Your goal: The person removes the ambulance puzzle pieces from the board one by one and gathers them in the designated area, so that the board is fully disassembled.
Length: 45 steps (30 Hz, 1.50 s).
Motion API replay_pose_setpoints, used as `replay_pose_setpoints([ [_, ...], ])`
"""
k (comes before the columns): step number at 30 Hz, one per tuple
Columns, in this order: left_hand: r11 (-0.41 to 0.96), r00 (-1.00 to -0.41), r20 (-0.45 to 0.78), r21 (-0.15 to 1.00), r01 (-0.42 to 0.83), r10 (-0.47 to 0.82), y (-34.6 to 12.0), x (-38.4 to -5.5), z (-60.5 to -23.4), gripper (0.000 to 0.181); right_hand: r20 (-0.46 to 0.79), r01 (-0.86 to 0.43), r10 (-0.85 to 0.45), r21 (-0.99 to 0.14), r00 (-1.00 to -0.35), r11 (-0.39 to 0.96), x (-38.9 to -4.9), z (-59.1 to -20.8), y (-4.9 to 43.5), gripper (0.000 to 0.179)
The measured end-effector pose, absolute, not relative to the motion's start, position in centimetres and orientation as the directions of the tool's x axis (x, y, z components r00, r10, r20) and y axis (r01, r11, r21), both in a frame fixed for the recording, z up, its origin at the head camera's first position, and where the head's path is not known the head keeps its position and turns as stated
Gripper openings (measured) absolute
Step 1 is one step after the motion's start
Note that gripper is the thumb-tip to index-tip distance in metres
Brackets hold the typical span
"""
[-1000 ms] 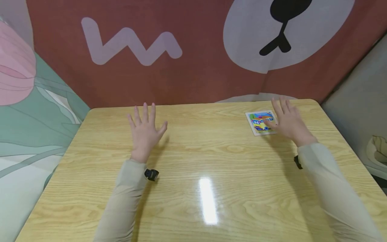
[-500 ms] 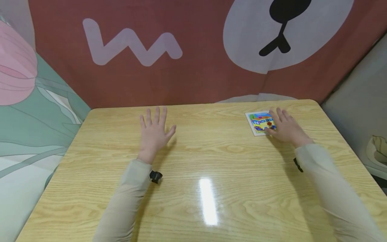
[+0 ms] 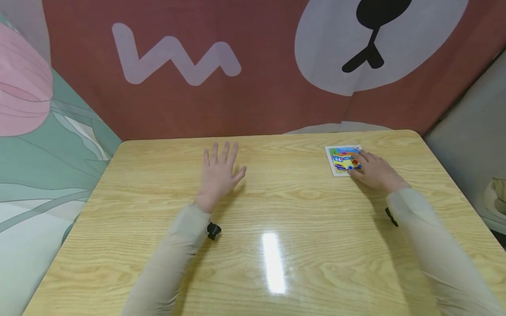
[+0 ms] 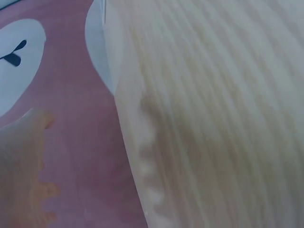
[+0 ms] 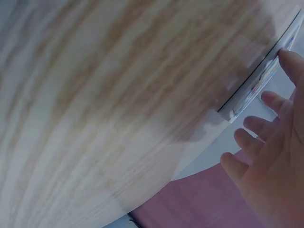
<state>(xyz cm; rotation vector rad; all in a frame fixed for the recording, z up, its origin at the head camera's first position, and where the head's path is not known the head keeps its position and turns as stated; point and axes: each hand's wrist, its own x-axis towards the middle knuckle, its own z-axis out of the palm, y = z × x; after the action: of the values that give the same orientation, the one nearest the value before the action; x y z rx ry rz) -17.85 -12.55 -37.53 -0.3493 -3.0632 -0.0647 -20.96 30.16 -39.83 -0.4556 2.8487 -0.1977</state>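
Note:
A thin square picture board with a white border and a cartoon yellow bus lies flat near the table's back right. My right hand is over its right side, thumb and fingers spread slightly apart and bent a little. In the right wrist view, the thumb overlaps the edge of the board, while the other fingers are spaced apart beyond it. My left hand hovers over the table left of the middle, fingers straight and spread, holding nothing. Only part of the left hand appears in the left wrist view.
The wooden table has a light reflection at its front middle. A red-brown backdrop with a cartoon bear muzzle stands right behind the back edge. A leafy floral panel borders the left side.
My right hand has lowered toward the board's right side, its fingers drawing in from a wide spread. My left hand has moved right, still spread. The board lies where it was.

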Motion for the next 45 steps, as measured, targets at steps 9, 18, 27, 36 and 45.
replay_pose_setpoints([
  [9, 0.959, -0.959, -0.002, 0.016, 0.283, 0.283, -10.3, -18.1, -38.1, 0.069, -0.251, -0.288, -0.340, -0.220, -0.906, 0.932, -21.2, -40.4, 30.4, 0.062],
  [18, 0.935, -0.935, -0.013, 0.017, 0.355, 0.355, -7.9, -18.1, -38.5, 0.064, -0.262, -0.322, -0.363, -0.189, -0.894, 0.928, -20.6, -40.2, 30.0, 0.063],
  [27, 0.906, -0.907, 0.036, 0.031, 0.421, 0.420, -6.2, -18.0, -38.4, 0.052, -0.241, -0.370, -0.411, -0.197, -0.879, 0.908, -19.7, -39.8, 28.8, 0.063],
  [36, 0.888, -0.889, 0.009, 0.030, 0.459, 0.459, -5.0, -17.9, -38.6, 0.047, -0.205, -0.427, -0.465, -0.202, -0.861, 0.881, -18.7, -39.4, 26.4, 0.059],
  [45, 0.823, -0.821, -0.065, 0.020, 0.567, 0.567, -3.6, -17.3, -39.0, 0.043, -0.192, -0.470, -0.510, -0.219, -0.838, 0.855, -18.1, -39.4, 23.9, 0.056],
])
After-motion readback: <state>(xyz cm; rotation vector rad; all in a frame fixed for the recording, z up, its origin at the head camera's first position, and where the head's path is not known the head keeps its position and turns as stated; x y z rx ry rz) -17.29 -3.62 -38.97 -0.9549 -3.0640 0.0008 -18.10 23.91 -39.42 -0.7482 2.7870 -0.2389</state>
